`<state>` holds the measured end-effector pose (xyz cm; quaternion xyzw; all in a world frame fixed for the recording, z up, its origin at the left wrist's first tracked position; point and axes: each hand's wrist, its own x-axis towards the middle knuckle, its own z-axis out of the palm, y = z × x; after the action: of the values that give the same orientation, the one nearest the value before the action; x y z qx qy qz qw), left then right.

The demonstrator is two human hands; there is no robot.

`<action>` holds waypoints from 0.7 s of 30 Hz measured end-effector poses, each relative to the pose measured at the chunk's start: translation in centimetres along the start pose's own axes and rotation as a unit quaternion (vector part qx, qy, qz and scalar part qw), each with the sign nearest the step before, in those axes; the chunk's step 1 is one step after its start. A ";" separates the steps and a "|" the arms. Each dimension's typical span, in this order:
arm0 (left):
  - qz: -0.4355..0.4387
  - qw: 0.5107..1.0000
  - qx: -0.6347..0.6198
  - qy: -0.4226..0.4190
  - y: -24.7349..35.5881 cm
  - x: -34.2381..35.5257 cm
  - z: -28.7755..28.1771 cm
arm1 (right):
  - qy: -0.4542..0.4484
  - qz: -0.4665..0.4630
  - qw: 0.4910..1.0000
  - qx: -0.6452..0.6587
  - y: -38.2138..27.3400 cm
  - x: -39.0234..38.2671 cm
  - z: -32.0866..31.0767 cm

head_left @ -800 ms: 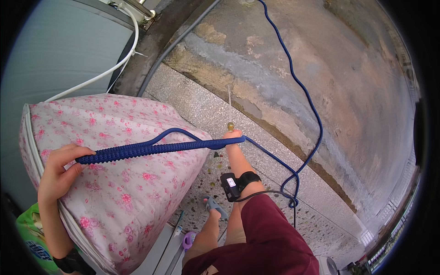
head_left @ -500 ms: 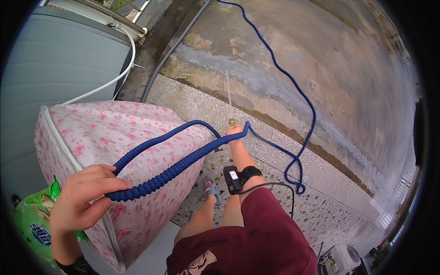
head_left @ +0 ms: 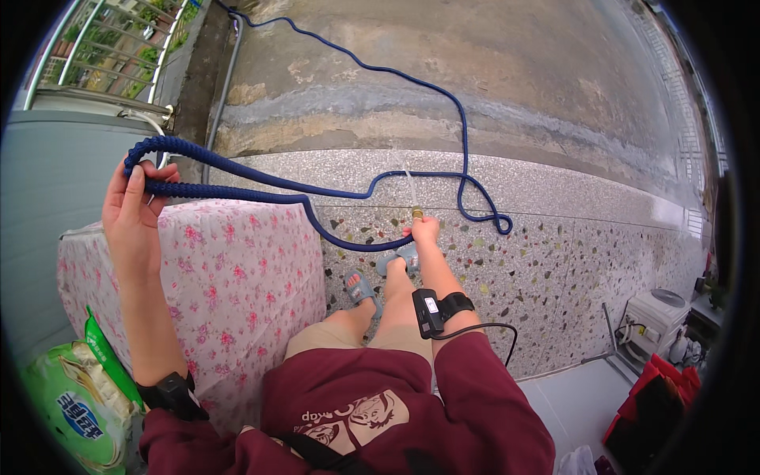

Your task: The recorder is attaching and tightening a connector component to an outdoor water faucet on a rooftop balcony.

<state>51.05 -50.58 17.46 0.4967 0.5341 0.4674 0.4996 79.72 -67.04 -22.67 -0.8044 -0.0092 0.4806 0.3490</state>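
A: So what are the hands up to here?

B: Both busy with the same blue hose [head_left: 229, 192]. The left hand [head_left: 136, 198] is over the far left corner of the flowered cover [head_left: 237, 285], fingers curled and thumb pinching the bend, so two strands run off toward the right of the cover.

A: And the right hand [head_left: 425, 229]?

B: Off to the right of the cover, wrapped tight round the hose's end. A brass nozzle [head_left: 417, 213] pokes out of the fist, with a thin stream of water [head_left: 411, 188] coming out, pointing away from the body.

A: Where's the rest of the hose?

B: The upper strand kinks, heads further right of the cover, makes a small loop on the speckled floor [head_left: 507, 293], then snakes way off beyond the cover over stained concrete [head_left: 538, 63].

A: Anything else around?

B: Green bag [head_left: 71, 380] just left of the cover, sandalled feet [head_left: 364, 291] just right of it. Grey pipe [head_left: 225, 91] beyond the cover, plus a metal railing [head_left: 82, 43] past its far left side.
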 end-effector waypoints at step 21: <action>-0.159 0.960 0.227 -0.037 -16.8 -13.5 44.1 | 0.098 0.083 0.985 -0.119 7.7 19.7 -55.1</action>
<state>94.13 -65.09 -1.14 0.5232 0.6790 0.2296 0.4610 130.81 -96.35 -25.95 -0.8815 0.0343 0.4222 0.2088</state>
